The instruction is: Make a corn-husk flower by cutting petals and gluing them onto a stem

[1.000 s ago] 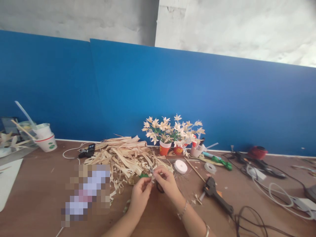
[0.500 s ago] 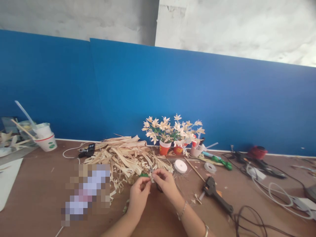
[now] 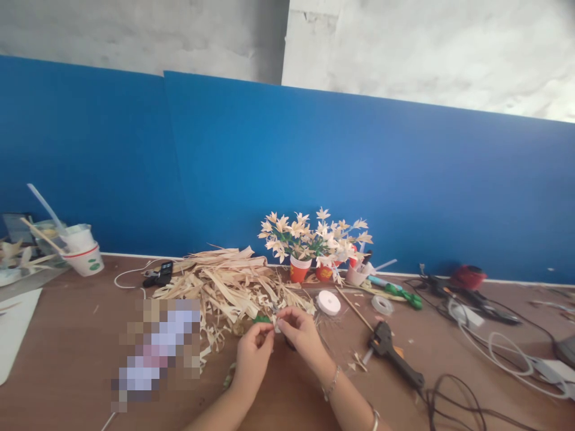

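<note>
My left hand (image 3: 254,353) is closed in a pinch, thumb against forefinger, its tips almost meeting those of my right hand (image 3: 303,335). My right hand is pinched too, on a small pale piece (image 3: 277,327) that shows between the fingertips. Whether the left fingers hold the same piece cannot be made out. Just beyond the left fingertips lies something green (image 3: 262,319). A heap of dry corn husks (image 3: 233,275) spreads behind both hands. Partly hidden under my right hand is a dark object (image 3: 289,342).
Husk flowers (image 3: 299,227) stand in red cups (image 3: 299,270) at the back. Right of my hands lie a white ribbon roll (image 3: 329,303), a tape roll (image 3: 382,305), a glue gun (image 3: 395,359) and tangled cables (image 3: 453,395). A white cup (image 3: 84,260) stands far left, before the blue partition (image 3: 224,155).
</note>
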Demonstrator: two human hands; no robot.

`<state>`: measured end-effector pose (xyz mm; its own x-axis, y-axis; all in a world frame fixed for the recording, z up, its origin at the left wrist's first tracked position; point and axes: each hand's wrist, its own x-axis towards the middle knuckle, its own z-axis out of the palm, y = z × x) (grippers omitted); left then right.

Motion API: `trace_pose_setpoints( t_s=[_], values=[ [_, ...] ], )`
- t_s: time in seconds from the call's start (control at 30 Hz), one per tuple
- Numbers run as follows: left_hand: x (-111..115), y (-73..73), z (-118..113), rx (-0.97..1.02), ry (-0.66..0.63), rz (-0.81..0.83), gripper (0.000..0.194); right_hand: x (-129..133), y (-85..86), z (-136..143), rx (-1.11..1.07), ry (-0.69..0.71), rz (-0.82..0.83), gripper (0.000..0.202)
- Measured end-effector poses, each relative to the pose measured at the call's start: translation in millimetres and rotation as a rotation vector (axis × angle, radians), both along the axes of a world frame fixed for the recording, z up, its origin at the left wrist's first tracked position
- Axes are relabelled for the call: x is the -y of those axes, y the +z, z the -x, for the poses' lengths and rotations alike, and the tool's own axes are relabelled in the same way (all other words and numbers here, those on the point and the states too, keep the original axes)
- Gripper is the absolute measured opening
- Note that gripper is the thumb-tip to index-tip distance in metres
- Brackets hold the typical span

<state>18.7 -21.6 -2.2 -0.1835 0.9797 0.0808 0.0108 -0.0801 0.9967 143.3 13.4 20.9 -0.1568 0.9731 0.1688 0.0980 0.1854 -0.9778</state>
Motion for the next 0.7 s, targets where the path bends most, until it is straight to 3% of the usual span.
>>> trace_pose_setpoints(
  t_s=[0.5,0.7],
  values=[
    [0.5,2.1,0.9,-0.059,-0.038,-0.008,0.021,-1.3,-5.1,0.4,-0.043,-0.016,0.072,0.013],
    [-1.0,-0.1,0.4,-0.038,-0.065,-0.022,0.017,-0.2,0.3,1.3,-0.107,-0.012,0.121,0.013]
  ],
)
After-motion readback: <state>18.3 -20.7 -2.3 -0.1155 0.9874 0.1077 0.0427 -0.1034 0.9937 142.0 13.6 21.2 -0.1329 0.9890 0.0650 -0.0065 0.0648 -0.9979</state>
